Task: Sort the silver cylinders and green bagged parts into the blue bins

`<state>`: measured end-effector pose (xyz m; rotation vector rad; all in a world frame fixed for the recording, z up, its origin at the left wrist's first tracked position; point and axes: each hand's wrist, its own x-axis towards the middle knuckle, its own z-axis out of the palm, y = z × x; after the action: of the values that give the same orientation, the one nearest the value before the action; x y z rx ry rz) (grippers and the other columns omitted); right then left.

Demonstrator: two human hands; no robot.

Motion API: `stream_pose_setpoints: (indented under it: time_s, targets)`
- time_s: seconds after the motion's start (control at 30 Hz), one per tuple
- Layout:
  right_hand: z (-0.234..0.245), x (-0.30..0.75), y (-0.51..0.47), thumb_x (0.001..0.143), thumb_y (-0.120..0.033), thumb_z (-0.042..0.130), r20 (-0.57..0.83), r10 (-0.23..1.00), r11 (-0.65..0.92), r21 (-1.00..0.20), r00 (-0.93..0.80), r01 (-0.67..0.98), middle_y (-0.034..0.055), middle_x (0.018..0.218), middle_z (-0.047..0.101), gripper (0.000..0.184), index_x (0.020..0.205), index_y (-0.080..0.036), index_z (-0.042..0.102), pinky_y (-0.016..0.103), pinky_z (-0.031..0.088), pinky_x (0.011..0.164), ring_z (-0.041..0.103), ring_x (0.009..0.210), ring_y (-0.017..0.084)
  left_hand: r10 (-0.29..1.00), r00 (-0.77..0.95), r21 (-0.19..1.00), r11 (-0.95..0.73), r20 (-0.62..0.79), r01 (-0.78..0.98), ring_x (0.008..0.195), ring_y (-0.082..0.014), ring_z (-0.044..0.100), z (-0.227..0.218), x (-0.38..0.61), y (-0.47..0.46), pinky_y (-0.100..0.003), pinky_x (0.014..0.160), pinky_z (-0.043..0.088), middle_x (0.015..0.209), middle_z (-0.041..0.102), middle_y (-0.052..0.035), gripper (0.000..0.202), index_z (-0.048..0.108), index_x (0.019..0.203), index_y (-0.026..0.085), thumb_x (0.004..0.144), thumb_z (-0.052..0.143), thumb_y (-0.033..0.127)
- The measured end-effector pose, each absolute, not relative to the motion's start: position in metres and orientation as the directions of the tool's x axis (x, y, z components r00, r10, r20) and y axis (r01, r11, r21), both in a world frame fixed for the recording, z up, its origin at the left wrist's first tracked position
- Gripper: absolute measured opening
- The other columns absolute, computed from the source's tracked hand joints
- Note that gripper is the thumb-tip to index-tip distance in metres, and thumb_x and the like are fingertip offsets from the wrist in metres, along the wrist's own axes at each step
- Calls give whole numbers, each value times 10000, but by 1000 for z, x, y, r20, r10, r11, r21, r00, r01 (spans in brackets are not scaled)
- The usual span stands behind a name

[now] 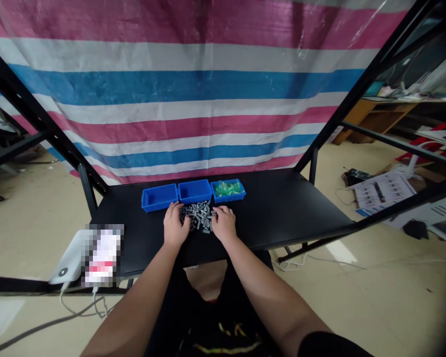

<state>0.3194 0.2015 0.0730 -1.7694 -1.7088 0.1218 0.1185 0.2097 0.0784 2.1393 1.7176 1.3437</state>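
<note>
A loose pile of small dark grey pieces (200,214), too small for me to name, is spread on the black table. At its left edge rests my left hand (175,225), fingers apart and curved against the pieces. My right hand (225,222) lies along the pile's right side, open, its fingertips touching pieces there. Just behind the pile stand three blue bins in a row: a left bin (159,204) with nothing visible inside, a similar middle bin (195,197), and a right bin (228,199) holding green and clear small items (228,188).
On the table's left end lie a white power bank (72,258) and a pixelated flat device (104,253) with cables. A striped sheet (208,89) hangs behind the black tabletop (282,208). Black frame posts (312,166) rise at both sides.
</note>
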Motion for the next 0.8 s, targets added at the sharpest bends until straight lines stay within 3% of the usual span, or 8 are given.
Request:
stream_pose_setpoints:
  time_s: [0.5,0.63,0.8]
  targets:
    - [81,323,202,910,-170,578,366,920,105,-573,140,813,54,958,658,84,960,-230,610,350,372,841,547,946,244,829,-86,550,-285,553,785,1172,-317,539,86,118,205,-487,1080,401,1151,610,-122,247,603,1087,209,846,590,264]
    - [76,328,207,909,-166,535,458,874,243,-704,164,667,69,957,620,76,941,-215,584,338,446,829,576,899,220,830,-85,543,-279,552,792,1160,-312,539,88,119,204,-480,1076,395,1133,609,-123,228,610,1064,206,842,590,256]
    - [68,334,213,906,-211,521,483,836,329,-821,261,466,60,925,603,62,891,-211,581,297,508,701,590,742,172,827,-92,513,-253,555,820,1188,-319,532,90,122,200,-477,1085,379,1174,593,-123,250,620,1087,216,842,593,258]
